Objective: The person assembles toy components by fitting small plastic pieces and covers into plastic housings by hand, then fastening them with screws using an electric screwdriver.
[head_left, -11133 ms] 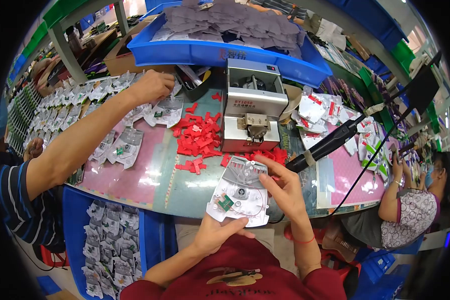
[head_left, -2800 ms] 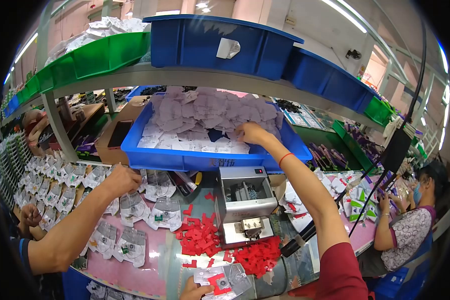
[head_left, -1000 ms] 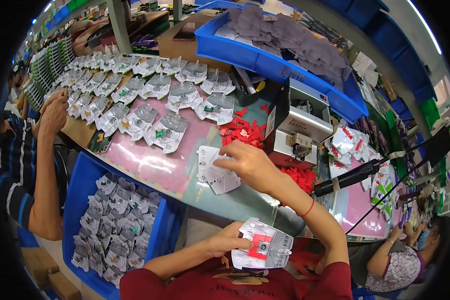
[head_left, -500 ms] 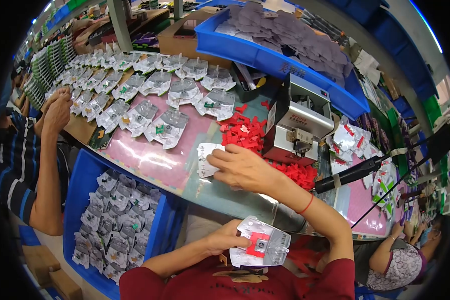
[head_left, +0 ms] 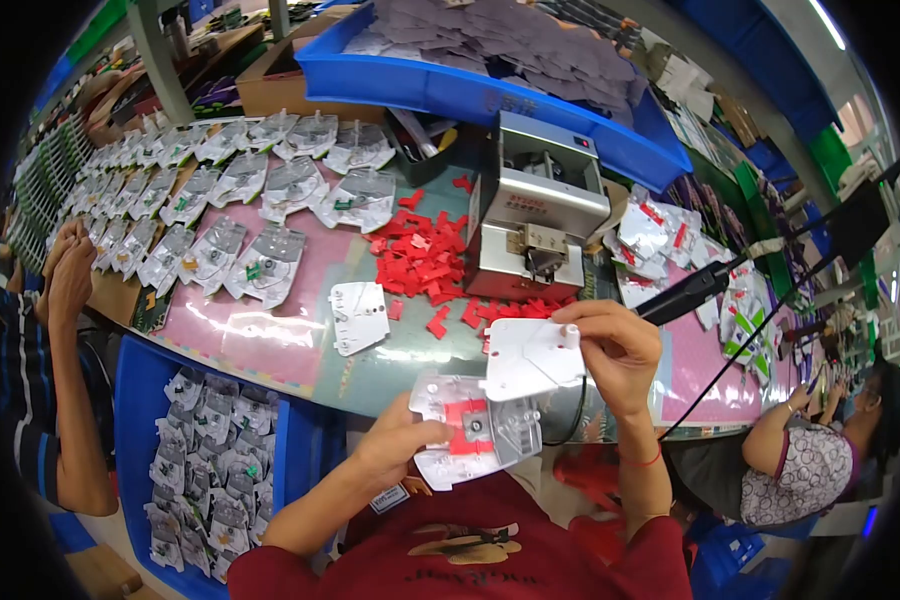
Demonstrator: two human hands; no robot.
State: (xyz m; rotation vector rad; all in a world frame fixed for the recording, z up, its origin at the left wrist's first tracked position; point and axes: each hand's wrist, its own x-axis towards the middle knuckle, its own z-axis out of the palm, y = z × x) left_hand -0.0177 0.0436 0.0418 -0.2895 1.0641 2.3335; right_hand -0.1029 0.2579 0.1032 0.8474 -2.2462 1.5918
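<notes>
My left hand (head_left: 395,442) grips a clear-and-white plastic housing (head_left: 515,428) by its left side, thumb on the red piece (head_left: 467,427) set in it. In my right hand (head_left: 615,350) is a flat white plastic plate (head_left: 530,357), pinched at its right edge. The plate hangs just above the housing and overlaps its upper part; whether they touch I cannot tell. A second white plate (head_left: 358,318) lies on the table, left of the loose red plastic pieces (head_left: 425,255).
Behind the red pieces stands a metal machine (head_left: 530,215). Rows of clear housings (head_left: 268,265) cover the back left. A blue bin (head_left: 295,440) of housings is at lower left, and a blue tray (head_left: 410,92) of grey sheets at the back. A co-worker's hands (head_left: 68,265) are at far left.
My right hand has lifted a white plate off the table and brought it right and toward me, over the housing. My left hand has raised the housing slightly. The camera view has shifted.
</notes>
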